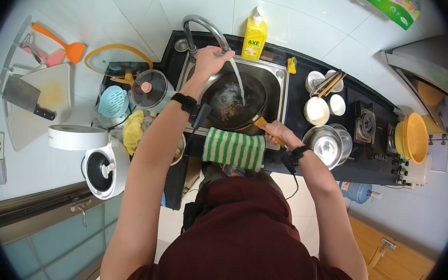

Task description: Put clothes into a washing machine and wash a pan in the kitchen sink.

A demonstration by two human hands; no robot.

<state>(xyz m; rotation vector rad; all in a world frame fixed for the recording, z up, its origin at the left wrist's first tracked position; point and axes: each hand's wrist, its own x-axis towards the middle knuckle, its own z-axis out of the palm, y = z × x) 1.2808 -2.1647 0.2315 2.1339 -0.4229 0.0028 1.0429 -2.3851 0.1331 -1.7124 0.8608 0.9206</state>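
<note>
My left hand (211, 62) is closed around the end of the curved chrome faucet (209, 21), its thumb beside the outlet. A stream of water (239, 80) runs from it into a dark frying pan (260, 90). Bubbling water and brown bits of residue cover part of the pan's bottom. The pan sits tilted inside the stainless steel sink (284, 85). My right hand (282, 132) grips the pan's yellow-orange handle (260, 121) at the sink's near right corner. Just below the pan, a green-and-white striped cloth (234, 149) hangs over the counter edge.
Behind the sink stands a yellow AXE detergent bottle (254, 37). White bowls (316, 111) with chopsticks (330, 84) and steel bowls (323, 146) sit right, before a gas stove (365, 123). Leftward are a glass lid (149, 88), a yellow cloth (133, 132) and a wall-hung cleaver (22, 93).
</note>
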